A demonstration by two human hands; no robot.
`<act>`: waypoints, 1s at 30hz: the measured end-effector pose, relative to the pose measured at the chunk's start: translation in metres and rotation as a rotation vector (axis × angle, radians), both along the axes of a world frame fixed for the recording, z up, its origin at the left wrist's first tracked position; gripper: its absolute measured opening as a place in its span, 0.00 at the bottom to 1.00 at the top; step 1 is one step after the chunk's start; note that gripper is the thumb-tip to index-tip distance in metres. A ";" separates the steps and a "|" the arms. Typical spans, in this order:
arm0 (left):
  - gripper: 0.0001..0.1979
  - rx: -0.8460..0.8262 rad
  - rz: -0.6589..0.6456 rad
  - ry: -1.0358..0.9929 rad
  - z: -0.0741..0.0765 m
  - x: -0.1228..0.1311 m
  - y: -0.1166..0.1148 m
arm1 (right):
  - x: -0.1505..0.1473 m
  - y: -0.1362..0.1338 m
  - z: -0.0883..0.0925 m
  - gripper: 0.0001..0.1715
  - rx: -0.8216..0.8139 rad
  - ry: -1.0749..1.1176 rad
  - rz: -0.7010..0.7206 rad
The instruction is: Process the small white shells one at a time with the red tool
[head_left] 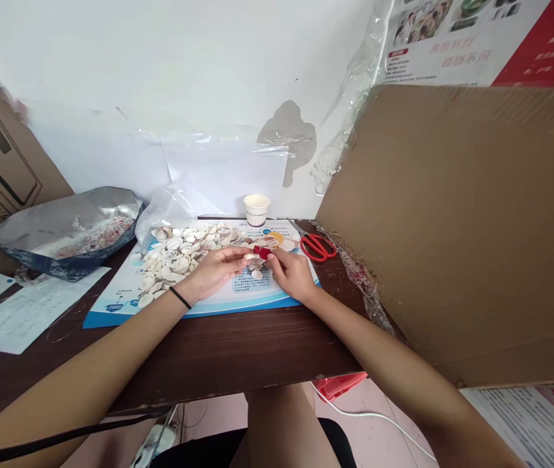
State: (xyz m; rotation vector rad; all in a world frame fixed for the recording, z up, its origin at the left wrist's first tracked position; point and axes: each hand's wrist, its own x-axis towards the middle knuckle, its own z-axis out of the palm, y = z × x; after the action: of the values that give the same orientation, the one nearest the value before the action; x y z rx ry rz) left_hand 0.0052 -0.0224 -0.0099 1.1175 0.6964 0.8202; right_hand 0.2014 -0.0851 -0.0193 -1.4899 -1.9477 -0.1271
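Note:
My left hand [214, 270], with a black band at its wrist, pinches a small pale shell [249, 257] between thumb and fingertips. Right beside it, my right hand [293, 274] grips a small dark red piece [262, 252] that looks like folded ribbon or cloth. The shell and the red piece are close together; whether they are joined I cannot tell. Under and around my hands a large heap of white and brown shells [179, 260] covers part of a blue and white printed sheet [218, 308]. A few loose shells [257, 274] lie below my fingertips.
Behind my hands stands a paper cup [257, 209]. Red-handled scissors [318, 247] lie to the right, near a tall cardboard panel [462, 247]. An open bag of small bits [69, 227] and a white paper [28, 318] are at the left. The table's front edge [218, 390] is near my legs.

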 end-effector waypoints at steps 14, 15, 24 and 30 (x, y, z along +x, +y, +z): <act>0.15 -0.026 -0.004 -0.089 0.000 0.006 -0.004 | -0.004 0.002 -0.002 0.19 -0.051 -0.073 0.031; 0.17 -0.025 0.012 -0.096 0.001 0.006 -0.004 | -0.004 0.002 -0.003 0.19 -0.055 -0.072 0.033; 0.30 -0.055 0.104 -0.135 0.002 0.005 -0.004 | -0.003 0.001 -0.004 0.20 -0.088 -0.022 0.032; 0.20 -0.047 0.166 -0.161 0.000 0.008 -0.004 | -0.004 0.000 -0.004 0.19 -0.125 -0.038 0.045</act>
State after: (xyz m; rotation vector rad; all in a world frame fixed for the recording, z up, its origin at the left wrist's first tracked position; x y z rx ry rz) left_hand 0.0134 -0.0263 -0.0095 0.9492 0.6758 1.0182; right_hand 0.1975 -0.0848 -0.0233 -1.5317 -2.0505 -0.0138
